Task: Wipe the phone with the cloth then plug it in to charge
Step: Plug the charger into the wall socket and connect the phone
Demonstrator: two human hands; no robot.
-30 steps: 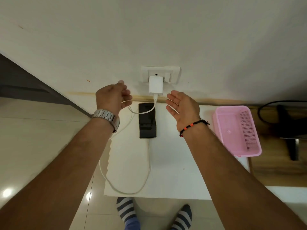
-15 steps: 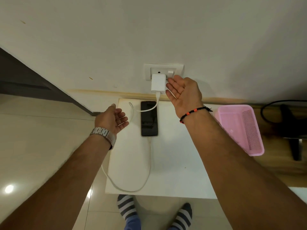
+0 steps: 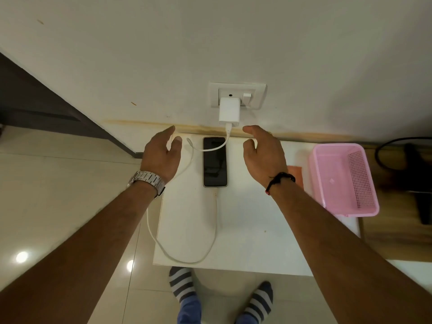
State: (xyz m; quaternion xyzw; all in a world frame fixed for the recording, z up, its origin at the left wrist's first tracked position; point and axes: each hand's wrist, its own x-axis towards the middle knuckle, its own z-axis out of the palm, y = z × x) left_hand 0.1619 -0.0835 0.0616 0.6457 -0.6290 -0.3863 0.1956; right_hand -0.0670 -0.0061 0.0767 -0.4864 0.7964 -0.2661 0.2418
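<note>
phone (image 3: pixel 215 161) mid-frame on white table (image 3: pixel 252 230), cable (image 3: pixel 211 244) plugged in – left hand (image 3: pixel 161 155) & right hand (image 3: pixel 264 153) flank it, fingers loose, apart, holding nothing.

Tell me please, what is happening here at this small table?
A person stands at a white table with both hands raised over it, holding nothing. The left hand and right hand hover on either side of a phone lying screen up. A white cable runs from the phone's near end, loops round and goes up to a charger in the wall socket. A pink basket sits to the right.
</note>
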